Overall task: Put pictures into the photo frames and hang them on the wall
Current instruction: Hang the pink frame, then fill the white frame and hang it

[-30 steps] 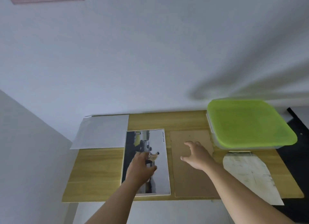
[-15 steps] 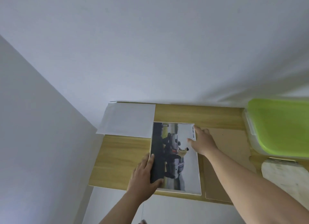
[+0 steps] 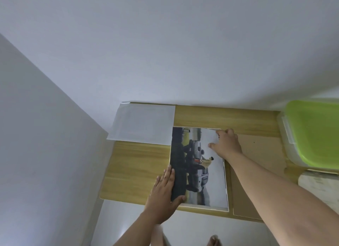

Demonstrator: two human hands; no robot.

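Note:
A printed picture of a grey car point(image 3: 199, 168) lies face up inside a thin white photo frame point(image 3: 226, 196) on the wooden table point(image 3: 137, 168). My left hand point(image 3: 165, 192) lies flat at the picture's near left edge, thumb on the dark part of the print. My right hand point(image 3: 226, 144) presses the picture's far right corner with fingers spread. A brown backing board point(image 3: 262, 154) lies flat on the table just right of the frame, partly under my right forearm.
A white sheet point(image 3: 143, 125) lies at the table's far left corner against the wall. A clear box with a green lid point(image 3: 315, 133) stands at the right. A pale marbled board point(image 3: 322, 187) lies near the right front edge. Walls close in at left and behind.
My right hand moved from the brown board to the picture's far right corner. My left hand slid from the picture's middle to its near left edge. The view shifted left.

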